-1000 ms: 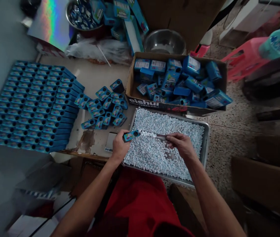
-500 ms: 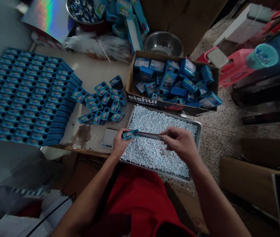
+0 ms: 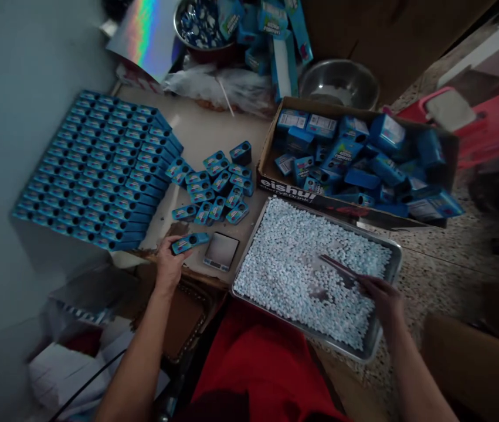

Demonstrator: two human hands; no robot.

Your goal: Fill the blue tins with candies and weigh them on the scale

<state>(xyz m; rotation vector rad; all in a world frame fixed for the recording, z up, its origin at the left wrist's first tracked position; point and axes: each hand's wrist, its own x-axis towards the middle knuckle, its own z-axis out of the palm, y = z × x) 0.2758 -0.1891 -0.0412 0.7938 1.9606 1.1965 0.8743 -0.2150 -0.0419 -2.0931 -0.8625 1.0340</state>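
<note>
Blue box (image 3: 189, 242) best kept hole-up
It is held by the left hand (image 3: 170, 265), the narrow scoop (image 3: 339, 266) by the right hand (image 3: 384, 300).

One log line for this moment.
left hand: holding blue box | right hand: holding scoop over pellet tray | scale: between box and tray

The cardboard box (image 3: 328, 206) shows "eishui" above "Drink"; lettering on the held blue container (image 3: 190, 241) is illegible
</note>
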